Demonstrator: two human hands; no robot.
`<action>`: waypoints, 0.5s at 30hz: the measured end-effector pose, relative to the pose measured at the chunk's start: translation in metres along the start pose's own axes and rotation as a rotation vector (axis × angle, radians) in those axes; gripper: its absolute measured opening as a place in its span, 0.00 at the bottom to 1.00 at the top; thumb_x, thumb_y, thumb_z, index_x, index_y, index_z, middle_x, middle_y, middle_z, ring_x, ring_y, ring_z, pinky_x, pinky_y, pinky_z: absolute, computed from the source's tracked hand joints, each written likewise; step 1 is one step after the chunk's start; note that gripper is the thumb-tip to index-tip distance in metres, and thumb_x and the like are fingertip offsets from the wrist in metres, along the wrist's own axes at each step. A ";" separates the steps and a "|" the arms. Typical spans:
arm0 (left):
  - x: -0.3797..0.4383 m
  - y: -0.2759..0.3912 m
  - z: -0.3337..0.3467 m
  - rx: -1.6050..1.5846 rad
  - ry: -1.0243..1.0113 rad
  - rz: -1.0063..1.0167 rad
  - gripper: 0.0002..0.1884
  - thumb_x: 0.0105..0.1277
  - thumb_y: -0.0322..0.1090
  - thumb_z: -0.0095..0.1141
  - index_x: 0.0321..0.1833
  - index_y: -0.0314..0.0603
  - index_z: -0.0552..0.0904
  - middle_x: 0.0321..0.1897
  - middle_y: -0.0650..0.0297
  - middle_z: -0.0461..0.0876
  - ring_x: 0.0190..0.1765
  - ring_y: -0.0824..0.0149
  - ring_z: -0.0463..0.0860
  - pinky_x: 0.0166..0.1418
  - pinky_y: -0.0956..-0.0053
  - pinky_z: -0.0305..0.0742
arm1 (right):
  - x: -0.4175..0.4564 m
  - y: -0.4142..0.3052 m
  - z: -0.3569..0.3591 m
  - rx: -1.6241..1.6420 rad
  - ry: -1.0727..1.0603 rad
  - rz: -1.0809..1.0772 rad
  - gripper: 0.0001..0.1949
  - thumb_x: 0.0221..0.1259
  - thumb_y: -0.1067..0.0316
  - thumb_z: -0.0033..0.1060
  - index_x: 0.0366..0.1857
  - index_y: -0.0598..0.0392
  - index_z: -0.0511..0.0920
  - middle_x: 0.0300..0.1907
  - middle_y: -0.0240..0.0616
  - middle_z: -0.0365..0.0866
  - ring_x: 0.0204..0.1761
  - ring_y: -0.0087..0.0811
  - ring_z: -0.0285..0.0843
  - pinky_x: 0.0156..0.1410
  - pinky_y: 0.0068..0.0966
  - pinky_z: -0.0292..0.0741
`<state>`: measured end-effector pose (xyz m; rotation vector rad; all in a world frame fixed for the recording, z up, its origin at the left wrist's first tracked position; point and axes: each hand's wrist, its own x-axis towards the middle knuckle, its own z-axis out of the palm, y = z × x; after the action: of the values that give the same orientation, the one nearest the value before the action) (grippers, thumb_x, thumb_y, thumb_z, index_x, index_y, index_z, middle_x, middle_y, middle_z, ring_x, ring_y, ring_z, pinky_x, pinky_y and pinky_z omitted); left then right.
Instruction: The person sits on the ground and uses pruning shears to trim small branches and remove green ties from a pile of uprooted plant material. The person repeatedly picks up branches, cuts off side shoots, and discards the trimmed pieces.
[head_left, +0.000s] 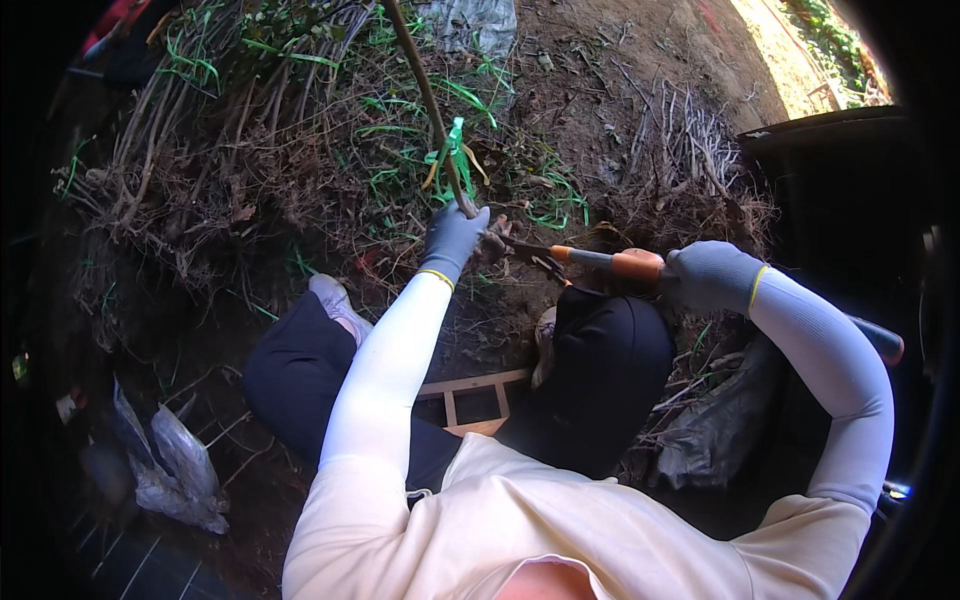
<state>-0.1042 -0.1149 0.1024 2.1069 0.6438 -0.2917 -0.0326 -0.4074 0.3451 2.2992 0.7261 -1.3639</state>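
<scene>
In a grey glove, my left hand (454, 236) is closed around the lower end of a long woody stem (424, 86), which slants up and away. Green plastic ties (454, 161) hang at the stem just above that hand. Below the grip, the stem's knobby root end (491, 244) meets the metal blades (536, 253) of long-handled loppers. My right hand (709, 274), also gloved, grips an orange and grey handle (615, 262) of the loppers. The second handle is mostly hidden near my right knee. Whether the blades touch the root cannot be made out.
Bundled bare-root saplings (217, 135) lie at the upper left, and more rooted stems (694, 142) at the upper right. A slatted wooden stool (476, 401) shows between my legs. Crumpled plastic (176, 457) lies lower left. A dark container-like object (840, 172) stands at the right.
</scene>
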 end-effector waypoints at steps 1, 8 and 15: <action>0.004 -0.006 -0.001 -0.056 0.006 -0.008 0.16 0.61 0.48 0.64 0.39 0.42 0.83 0.36 0.54 0.86 0.40 0.55 0.87 0.45 0.63 0.80 | -0.003 -0.001 -0.001 -0.002 0.004 0.005 0.19 0.65 0.51 0.53 0.40 0.59 0.82 0.32 0.51 0.85 0.38 0.52 0.85 0.47 0.43 0.80; 0.022 -0.065 -0.019 -0.476 0.002 -0.116 0.14 0.61 0.37 0.67 0.38 0.35 0.78 0.30 0.59 0.84 0.29 0.68 0.83 0.37 0.73 0.79 | -0.011 0.000 0.000 -0.029 0.067 0.000 0.19 0.66 0.52 0.49 0.37 0.57 0.84 0.30 0.51 0.85 0.36 0.51 0.86 0.44 0.42 0.81; 0.020 -0.061 0.006 -0.905 0.046 -0.187 0.13 0.64 0.34 0.64 0.42 0.33 0.76 0.28 0.60 0.84 0.27 0.72 0.81 0.28 0.80 0.75 | -0.007 -0.004 0.006 -0.032 0.104 -0.025 0.18 0.66 0.51 0.51 0.37 0.56 0.84 0.31 0.50 0.85 0.37 0.51 0.86 0.45 0.42 0.81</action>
<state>-0.1202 -0.0842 0.0484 1.1925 0.8084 -0.0282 -0.0419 -0.4093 0.3481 2.3578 0.8054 -1.2425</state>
